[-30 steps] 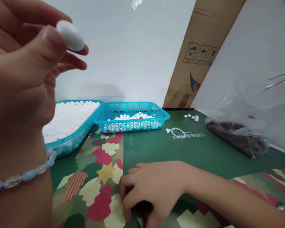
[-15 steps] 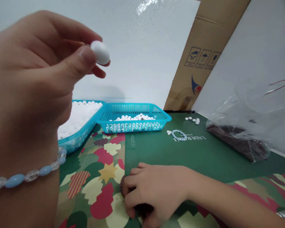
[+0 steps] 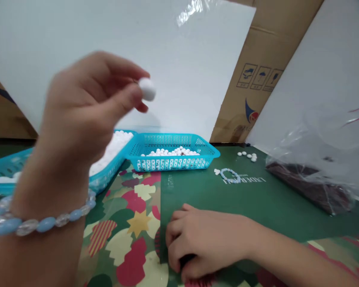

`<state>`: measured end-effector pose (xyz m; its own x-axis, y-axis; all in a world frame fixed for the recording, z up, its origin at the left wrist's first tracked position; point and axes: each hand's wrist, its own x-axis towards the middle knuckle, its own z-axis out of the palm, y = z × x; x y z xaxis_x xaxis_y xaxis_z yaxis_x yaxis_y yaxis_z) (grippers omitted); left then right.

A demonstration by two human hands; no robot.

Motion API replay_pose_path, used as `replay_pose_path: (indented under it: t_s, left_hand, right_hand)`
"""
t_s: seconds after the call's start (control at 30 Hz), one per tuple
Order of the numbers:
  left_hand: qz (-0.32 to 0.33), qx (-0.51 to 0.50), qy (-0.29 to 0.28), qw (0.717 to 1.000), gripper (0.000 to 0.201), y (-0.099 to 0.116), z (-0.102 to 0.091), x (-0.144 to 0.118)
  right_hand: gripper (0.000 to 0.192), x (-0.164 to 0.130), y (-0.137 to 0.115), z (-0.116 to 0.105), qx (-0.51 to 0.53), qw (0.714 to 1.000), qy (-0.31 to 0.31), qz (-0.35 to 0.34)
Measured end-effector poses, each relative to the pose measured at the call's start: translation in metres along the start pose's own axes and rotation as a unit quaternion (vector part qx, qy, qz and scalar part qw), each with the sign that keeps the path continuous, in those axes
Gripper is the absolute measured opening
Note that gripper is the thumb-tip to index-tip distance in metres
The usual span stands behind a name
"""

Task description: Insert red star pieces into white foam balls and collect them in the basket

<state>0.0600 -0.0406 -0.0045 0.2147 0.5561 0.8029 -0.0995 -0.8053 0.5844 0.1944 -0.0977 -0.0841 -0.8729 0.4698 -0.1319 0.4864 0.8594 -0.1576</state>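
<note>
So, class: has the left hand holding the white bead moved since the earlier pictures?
Yes. The left hand with its white bead has shifted rightward and lower, closer to the small blue basket.

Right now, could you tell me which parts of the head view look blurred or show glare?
Head view: the raised left hand and its white bead are motion-blurred; the right hand on the mat is sharper; the clear plastic bag shows soft glare, and the small blue basket looks crisp.
</note>
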Motion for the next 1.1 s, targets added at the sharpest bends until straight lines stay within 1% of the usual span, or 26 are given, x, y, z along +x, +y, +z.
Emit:
replay_pose_path:
  t_s: [0.03,0.07,0.1,0.13,0.17,0.2,0.27,0.3,0.37,0.43,0.5,0.57,0.6,0.7,0.77,0.87,0.97,1.03,1.1]
  left_hand:
    - [0.022,-0.005,-0.009,1.000,0.009,-0.003,0.001,0.000]
    - [0.026,-0.010,-0.022,0.999,0.008,-0.007,0.001,0.001]
    - [-0.018,-0.051,-0.052,0.997,0.010,-0.012,0.001,0.001]
    - [-0.055,-0.068,-0.077,0.993,0.011,-0.017,0.001,0.002]
    - [-0.083,-0.082,-0.098,0.988,0.011,-0.022,0.000,0.003]
    - [-0.118,-0.099,-0.120,0.981,0.012,-0.026,0.000,0.003]
    - [-0.159,-0.121,-0.146,0.969,0.012,-0.030,0.000,0.003]
    - [-0.176,-0.133,-0.153,0.963,0.012,-0.032,0.001,0.002]
    - [-0.191,-0.156,-0.155,0.957,0.013,-0.032,0.002,0.000]
    - [-0.200,-0.178,-0.155,0.951,0.015,-0.033,0.003,-0.002]
    - [-0.207,-0.195,-0.157,0.946,0.016,-0.034,0.003,-0.003]
    - [-0.214,-0.206,-0.162,0.941,0.017,-0.035,0.003,-0.003]
    - [-0.218,-0.210,-0.165,0.939,0.017,-0.035,0.003,-0.003]
    - [-0.230,-0.218,-0.175,0.932,0.016,-0.034,0.005,-0.004]
    - [-0.238,-0.223,-0.182,0.928,0.015,-0.033,0.009,-0.005]
    - [-0.243,-0.224,-0.190,0.924,0.011,-0.032,0.016,-0.006]
    - [-0.245,-0.219,-0.201,0.923,0.009,-0.031,0.020,-0.007]
    - [-0.247,-0.218,-0.204,0.922,0.013,-0.031,0.020,-0.007]
    - [-0.246,-0.220,-0.200,0.922,0.018,-0.031,0.020,-0.007]
  right_hand:
    - [0.008,0.000,0.000,0.001,0.004,1.000,0.007,0.005]
    - [0.007,0.000,0.001,0.002,0.012,1.000,0.013,0.008]
    - [0.006,0.001,0.002,0.005,0.024,0.999,0.020,0.016]
    - [0.006,0.001,0.003,0.007,0.041,0.998,0.029,0.032]
    - [0.007,0.002,0.005,0.010,0.069,0.995,0.037,0.060]
    - [0.010,0.002,0.007,0.012,0.103,0.988,0.051,0.103]
    - [0.013,0.002,0.011,0.017,0.161,0.970,0.068,0.167]
    - [0.011,0.001,0.012,0.018,0.174,0.965,0.075,0.181]
    - [0.007,-0.001,0.014,0.019,0.162,0.968,0.079,0.173]
    - [0.004,-0.004,0.015,0.018,0.133,0.976,0.089,0.145]
    - [0.005,-0.007,0.015,0.015,0.096,0.986,0.106,0.085]
    - [0.001,-0.009,0.014,0.012,0.046,0.994,0.098,0.026]
    - [0.003,-0.010,0.013,0.010,0.015,0.996,0.085,0.011]
    - [0.015,-0.013,0.011,0.008,-0.053,0.997,0.043,0.022]
    - [0.018,-0.015,0.010,0.009,-0.074,0.996,0.048,0.021]
    - [0.015,-0.019,0.010,0.011,-0.042,0.995,0.085,0.008]
    - [0.007,-0.022,0.011,0.013,0.008,0.993,0.110,0.045]
    - [0.008,-0.021,0.013,0.016,0.022,0.990,0.117,0.072]
    - [0.011,-0.019,0.017,0.021,0.026,0.990,0.117,0.078]
